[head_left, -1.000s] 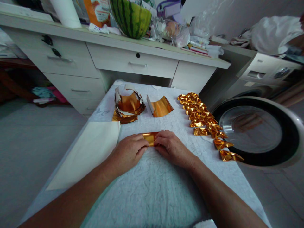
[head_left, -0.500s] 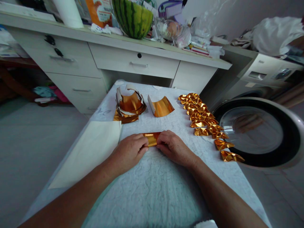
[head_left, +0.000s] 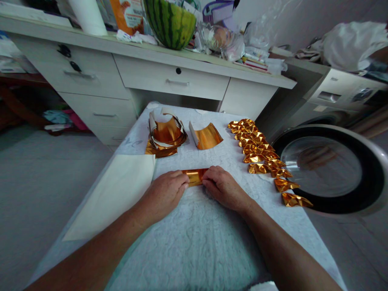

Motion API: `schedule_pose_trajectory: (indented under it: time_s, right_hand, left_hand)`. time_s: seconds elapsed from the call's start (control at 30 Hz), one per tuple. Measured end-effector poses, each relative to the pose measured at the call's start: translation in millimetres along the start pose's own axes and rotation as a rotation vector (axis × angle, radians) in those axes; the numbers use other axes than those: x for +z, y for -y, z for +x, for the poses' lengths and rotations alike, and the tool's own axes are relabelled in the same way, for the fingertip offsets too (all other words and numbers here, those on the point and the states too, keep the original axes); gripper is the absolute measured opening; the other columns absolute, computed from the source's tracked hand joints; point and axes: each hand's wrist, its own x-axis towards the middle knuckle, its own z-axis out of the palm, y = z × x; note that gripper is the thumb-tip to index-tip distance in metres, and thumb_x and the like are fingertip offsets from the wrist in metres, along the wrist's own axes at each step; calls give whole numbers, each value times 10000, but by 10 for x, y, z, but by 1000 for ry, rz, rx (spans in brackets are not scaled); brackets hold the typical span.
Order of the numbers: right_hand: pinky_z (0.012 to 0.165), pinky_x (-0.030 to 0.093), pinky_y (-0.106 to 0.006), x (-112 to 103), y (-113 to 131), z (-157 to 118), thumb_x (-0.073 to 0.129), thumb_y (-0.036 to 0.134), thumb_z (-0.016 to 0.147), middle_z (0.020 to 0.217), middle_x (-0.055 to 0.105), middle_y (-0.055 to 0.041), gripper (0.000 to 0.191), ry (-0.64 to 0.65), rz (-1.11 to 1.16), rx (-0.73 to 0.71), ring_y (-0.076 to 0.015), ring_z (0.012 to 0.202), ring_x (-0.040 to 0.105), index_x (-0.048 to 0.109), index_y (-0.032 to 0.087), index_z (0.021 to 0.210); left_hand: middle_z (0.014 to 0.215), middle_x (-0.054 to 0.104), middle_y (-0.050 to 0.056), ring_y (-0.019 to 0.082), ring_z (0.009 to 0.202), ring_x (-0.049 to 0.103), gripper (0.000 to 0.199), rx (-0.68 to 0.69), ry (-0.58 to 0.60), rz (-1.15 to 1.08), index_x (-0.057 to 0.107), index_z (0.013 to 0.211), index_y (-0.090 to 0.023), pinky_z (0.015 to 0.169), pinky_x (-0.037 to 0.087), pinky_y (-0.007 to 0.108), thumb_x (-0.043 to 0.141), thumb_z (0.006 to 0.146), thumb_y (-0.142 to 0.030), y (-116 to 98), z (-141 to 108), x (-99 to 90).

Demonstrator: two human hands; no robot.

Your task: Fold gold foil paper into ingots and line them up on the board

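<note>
A narrow strip of gold foil paper (head_left: 195,177) lies crosswise on the cloth-covered table. My left hand (head_left: 168,190) grips its left end with curled fingers, and my right hand (head_left: 222,188) pinches the right end. Beyond it, one curved gold sheet (head_left: 209,136) rests alone. A curled stack of gold sheets (head_left: 166,135) stands to its left. Several folded gold pieces (head_left: 256,147) form rows along the right side. Pale paper (head_left: 117,194) lies flat beside my left forearm.
A white desk (head_left: 194,64) with drawers runs behind the table, bearing a cut watermelon (head_left: 169,24), bags and packets. At the right, a washing machine (head_left: 336,93) has its round door (head_left: 327,167) swung open beside the table's edge.
My right hand has shifted slightly to the right along the gold strip, so a little more of the strip shows between my hands. My left hand has barely moved.
</note>
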Motion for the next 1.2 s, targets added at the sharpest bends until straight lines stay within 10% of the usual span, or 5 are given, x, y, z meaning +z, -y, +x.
schedule_pose_trajectory:
  time_s: [1.2]
  right_hand:
    - [711,378,-268,24,-2,31,554,161,897,789,645,-47,140,31,-163,196,-157,759,551,622,152,775]
  left_hand:
    - [845,644,52,202,831,614,263,-232,55,137,564,784,-191,758,431,322,359,945,-222,-27,13,-47]
